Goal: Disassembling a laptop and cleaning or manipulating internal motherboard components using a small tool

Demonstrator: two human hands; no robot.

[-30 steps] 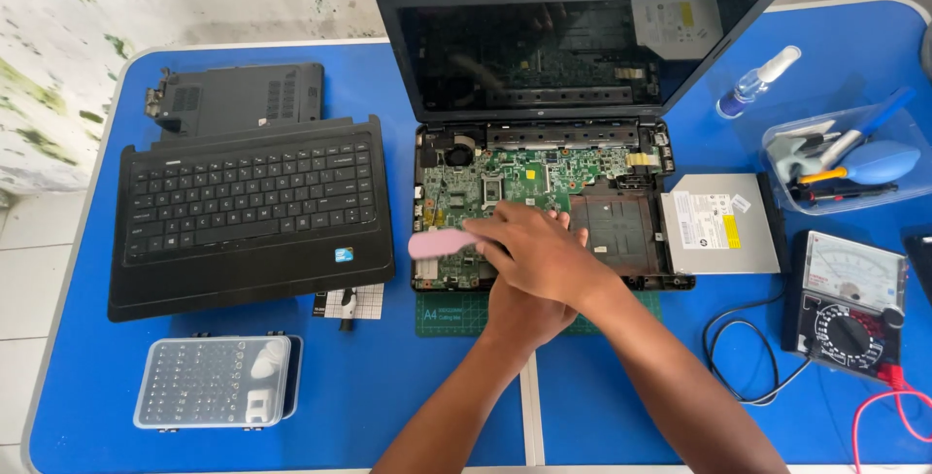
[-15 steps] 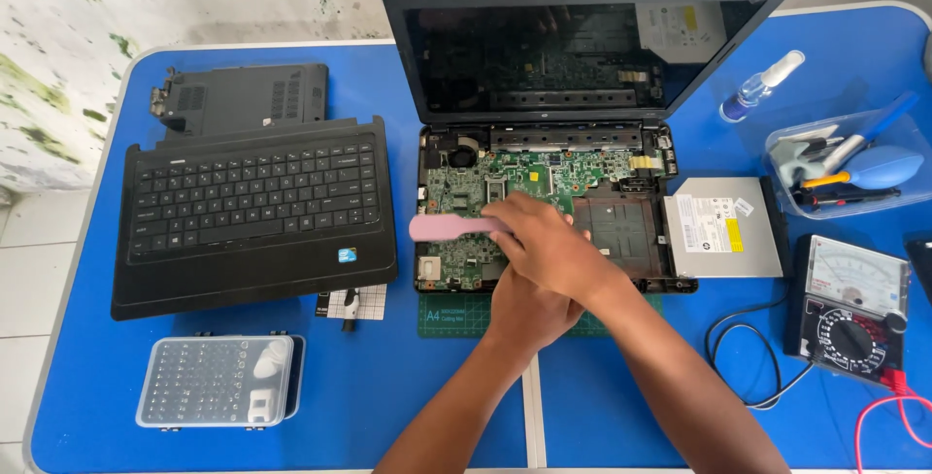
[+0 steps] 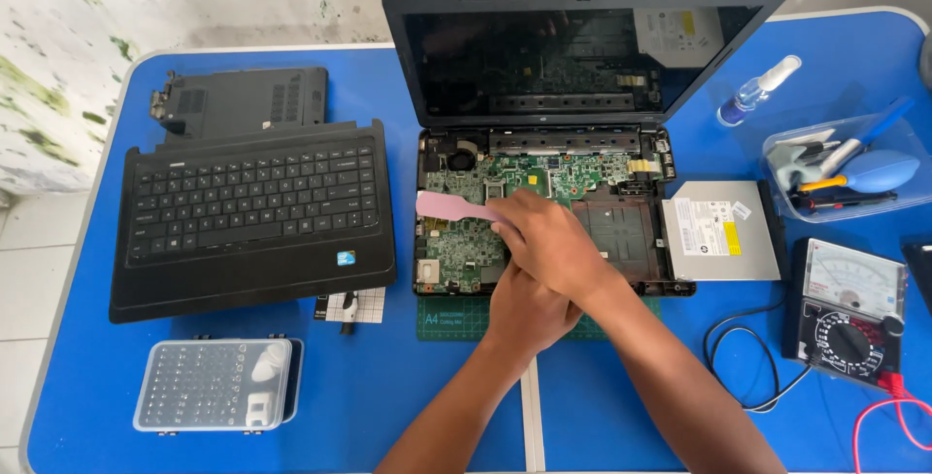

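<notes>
- Blue table [image 3: 194, 66] against a stained pale wall carries an opened laptop [image 3: 544, 144], its circuit board bare.
- Right hand [image 3: 549, 241] grips a pink pry tool [image 3: 456, 209] over the board's left part; its long axis runs sideways, flat tip pointing left.
- Left hand [image 3: 524, 314] lies beneath the right; its grip cannot be told.
- Detached keyboard [image 3: 252, 212] sits well left.

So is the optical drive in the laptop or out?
Out: the optical drive lies on the table beside the opened laptop.
</notes>
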